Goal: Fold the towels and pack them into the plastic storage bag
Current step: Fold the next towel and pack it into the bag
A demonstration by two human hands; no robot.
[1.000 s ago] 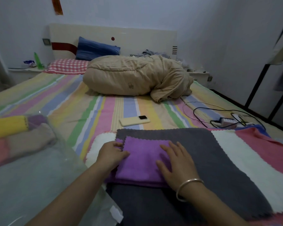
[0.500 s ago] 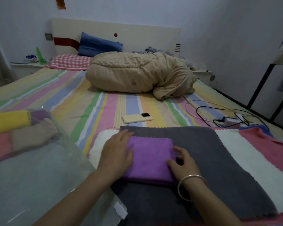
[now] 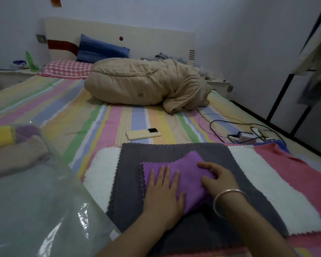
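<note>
A small purple towel [image 3: 189,169] lies folded on a dark grey towel [image 3: 156,153], which is spread over a white towel [image 3: 100,164] and a pink towel [image 3: 285,167] on the bed. My left hand [image 3: 163,193] presses flat on the purple towel's left part, fingers straight. My right hand [image 3: 219,180], with a bangle on the wrist, grips the purple towel's right side, which is lifted and bunched. The clear plastic storage bag [image 3: 35,201] lies at the left with folded towels inside, one of them yellow [image 3: 0,135].
A cream phone [image 3: 143,134] lies on the striped sheet just beyond the towels. A power strip with cables [image 3: 245,136] sits at the right. A bundled beige duvet [image 3: 143,84] and pillows fill the head of the bed.
My left hand slid from the purple towel's left edge onto its top and lies flat. My right hand has lifted the towel's right side toward the middle.
</note>
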